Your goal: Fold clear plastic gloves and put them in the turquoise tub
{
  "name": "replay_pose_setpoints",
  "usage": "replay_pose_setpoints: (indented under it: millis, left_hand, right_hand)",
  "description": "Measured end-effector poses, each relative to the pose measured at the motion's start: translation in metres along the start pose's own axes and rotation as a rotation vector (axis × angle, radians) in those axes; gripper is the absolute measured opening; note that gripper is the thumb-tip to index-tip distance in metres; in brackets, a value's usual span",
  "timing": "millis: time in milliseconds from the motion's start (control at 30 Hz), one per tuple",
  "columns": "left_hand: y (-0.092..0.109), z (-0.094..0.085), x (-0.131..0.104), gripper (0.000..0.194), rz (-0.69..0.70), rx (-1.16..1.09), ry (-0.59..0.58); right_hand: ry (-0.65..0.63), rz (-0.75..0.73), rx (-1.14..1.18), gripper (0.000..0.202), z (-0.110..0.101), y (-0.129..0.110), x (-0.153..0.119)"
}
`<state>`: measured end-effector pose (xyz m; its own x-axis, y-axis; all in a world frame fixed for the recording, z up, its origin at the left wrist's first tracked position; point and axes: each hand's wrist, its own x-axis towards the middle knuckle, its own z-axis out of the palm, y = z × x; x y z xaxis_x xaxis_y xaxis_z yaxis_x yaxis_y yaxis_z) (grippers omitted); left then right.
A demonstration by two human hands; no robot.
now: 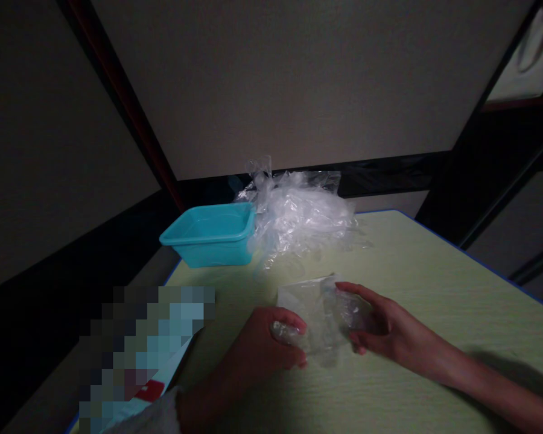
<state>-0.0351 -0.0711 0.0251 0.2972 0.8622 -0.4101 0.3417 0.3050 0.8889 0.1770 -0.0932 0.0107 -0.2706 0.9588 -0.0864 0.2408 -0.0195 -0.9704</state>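
Observation:
A clear plastic bag (319, 322) lies spread low over the table, between my two hands. My left hand (276, 340) curls round the bag's left side, with crumpled film bunched between thumb and fingers. On the other side, my right hand (375, 319) grips the bag's right part, where more crinkled film shows inside the curved fingers. Behind the hands sits a large heap of crumpled clear plastic bags (303, 214). Whether anything lies inside the held bag cannot be made out.
A turquoise plastic basin (212, 244) stands at the table's back left, touching the heap. A pixelated item with a red patch (150, 390) lies at the left edge. The pale table (434, 283) has a blue edge; panels rise behind it.

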Motion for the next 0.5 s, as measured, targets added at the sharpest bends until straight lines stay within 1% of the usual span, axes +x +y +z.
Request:
replay_pose_setpoints:
  millis: [100,200,267,433,500]
  left_hand:
    - [0.002,-0.005,-0.002,0.031,-0.032,-0.05,-0.053]
    - [0.001,-0.014,-0.005,0.038,-0.071,-0.163,-0.142]
    - [0.0,-0.02,-0.007,0.041,-0.088,-0.203,-0.2]
    - [-0.002,-0.028,-0.011,0.051,-0.063,-0.106,-0.27]
    - [-0.002,-0.029,-0.013,0.056,-0.051,-0.076,-0.331]
  right_hand:
    - [0.016,-0.063,-0.103,0.061,-0.001,-0.003,-0.003]
    - [0.035,-0.132,-0.295,0.053,-0.007,-0.006,-0.007]
    - [0.026,-0.147,-0.417,0.053,-0.013,-0.007,-0.009]
    - [-0.046,-0.167,-0.631,0.055,-0.026,-0.011,-0.011]
    - [-0.052,-0.167,-0.7,0.054,-0.029,-0.014,-0.011]
